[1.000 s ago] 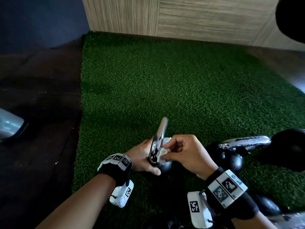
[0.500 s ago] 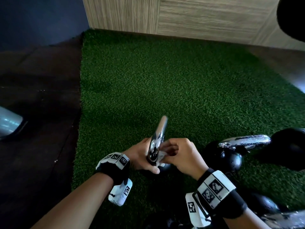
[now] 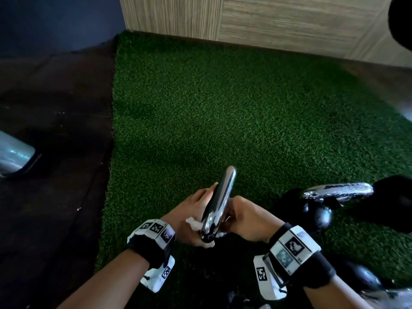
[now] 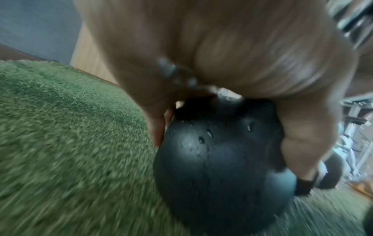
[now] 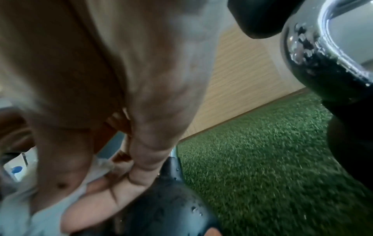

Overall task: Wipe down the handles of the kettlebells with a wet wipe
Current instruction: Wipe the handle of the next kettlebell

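Observation:
A black kettlebell (image 4: 218,167) with a chrome handle (image 3: 220,201) stands on the green turf (image 3: 223,119) low in the head view. My left hand (image 3: 191,210) grips it from the left, fingers curled where the handle meets the body. My right hand (image 3: 247,217) holds a white wet wipe (image 3: 193,223) against the near end of the handle. In the right wrist view the wet wipe (image 5: 40,207) bunches under my thumb. The head view shows only small bits of the wipe. A second kettlebell (image 3: 321,217) with a wet chrome handle (image 3: 338,190) stands just right of my right hand.
Another black kettlebell (image 3: 365,277) sits at the bottom right, and a dark rounded object (image 3: 396,204) at the right edge. Left of the turf is dark floor (image 3: 55,186) with a grey object (image 3: 13,155). A wood-panelled wall (image 3: 267,21) borders the turf at the back.
Both hands have slid down the handle toward its near end. The wipe, earlier on the right of the handle, now pokes out on its left side.

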Available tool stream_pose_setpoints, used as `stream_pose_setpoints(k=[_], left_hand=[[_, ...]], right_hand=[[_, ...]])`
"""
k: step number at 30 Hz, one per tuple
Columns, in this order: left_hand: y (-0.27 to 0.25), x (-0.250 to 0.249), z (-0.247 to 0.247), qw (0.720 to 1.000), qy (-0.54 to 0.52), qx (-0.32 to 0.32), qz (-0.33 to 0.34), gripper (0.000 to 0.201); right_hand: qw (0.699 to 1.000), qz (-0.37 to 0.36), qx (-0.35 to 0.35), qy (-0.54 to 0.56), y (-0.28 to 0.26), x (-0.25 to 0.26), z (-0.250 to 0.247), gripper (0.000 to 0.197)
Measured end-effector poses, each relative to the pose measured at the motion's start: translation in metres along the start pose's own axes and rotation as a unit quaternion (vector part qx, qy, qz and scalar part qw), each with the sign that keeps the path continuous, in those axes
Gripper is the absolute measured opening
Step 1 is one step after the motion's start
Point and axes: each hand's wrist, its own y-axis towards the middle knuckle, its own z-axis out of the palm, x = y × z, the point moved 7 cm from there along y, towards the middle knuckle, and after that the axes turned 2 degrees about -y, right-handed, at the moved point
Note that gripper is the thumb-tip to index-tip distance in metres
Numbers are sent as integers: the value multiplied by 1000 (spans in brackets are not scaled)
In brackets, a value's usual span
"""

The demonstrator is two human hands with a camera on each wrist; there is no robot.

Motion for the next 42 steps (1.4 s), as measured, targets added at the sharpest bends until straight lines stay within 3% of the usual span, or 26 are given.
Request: stream_pose_setpoints(k=[4,9,11,15,19,22,24,26,29,31,34,37,40,42], left_hand=[[-2,9,11,997,-59,-40,-26,107],[-6,4,9,997,-52,-61,19,127],[-8,1,7,996,-54,-58,28,128],[-9,-5,8,997,-16,-52,61,122],[-7,2,12,997,-25,-60,50,128],[-5,4,14,997,-18,-59,55,124],[-5,9,14,997,-33,-64,37,132],[-6,11,14,997,-34,-66,31,135],[-6,11,17,998,-23,-53,36,140],[-5,10,17,998,-9,-52,42,139],[-5,9,14,996,-41,-73,43,140],[-5,11,13,994,-67,-78,34,145],[-6,14,14,993,-85,-78,24,147],[-5,14,14,993,-79,-82,31,146]], right_hand=[[996,-11,64,66,-5,-2,15,14],[984,-29,105,140,-2,-1,13,20],[975,-18,82,205,2,-9,12,15],[917,14,24,399,6,-27,12,19],[918,-3,35,395,9,-25,17,25],[893,-4,-36,449,14,-29,9,18],[874,-2,-97,476,16,-36,2,20],[877,-2,-110,468,15,-38,1,20],[905,-14,-99,413,14,-33,4,36],[915,-8,-148,375,15,-34,-3,49],[892,15,-265,366,11,-44,-19,57],[891,20,-318,322,4,-46,-32,47],[903,20,-355,242,-1,-42,-39,17],[885,35,-410,216,-3,-43,-47,15]])
